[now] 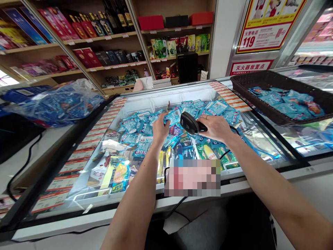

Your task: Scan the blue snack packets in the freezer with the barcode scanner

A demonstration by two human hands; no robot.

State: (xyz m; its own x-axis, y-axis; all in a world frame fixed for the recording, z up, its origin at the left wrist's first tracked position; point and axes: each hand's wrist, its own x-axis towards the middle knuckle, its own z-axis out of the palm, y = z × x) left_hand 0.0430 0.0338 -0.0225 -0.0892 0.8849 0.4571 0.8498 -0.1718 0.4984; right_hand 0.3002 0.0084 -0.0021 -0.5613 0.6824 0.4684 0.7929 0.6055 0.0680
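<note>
In my right hand (215, 128) is a black barcode scanner (189, 123), gripped by its handle, with its head turned toward the left. My left hand (160, 129) pinches the left end of a small blue snack packet (174, 116), whose printed white label faces up just left of the scanner head. Around both hands, many similar blue packets (144, 143) lie scattered over the glass top of a chest freezer (85, 173). The scanner's black cable shows behind my right wrist.
A dark brown woven basket (286, 119) with blue packets stands at the right. A clear plastic bag (65, 100) full of blue packets lies at the left. Price labels (62, 184) line the freezer glass. Stocked shelves (101, 37) rise behind. A blurred-out patch (192, 177) covers the freezer's front edge.
</note>
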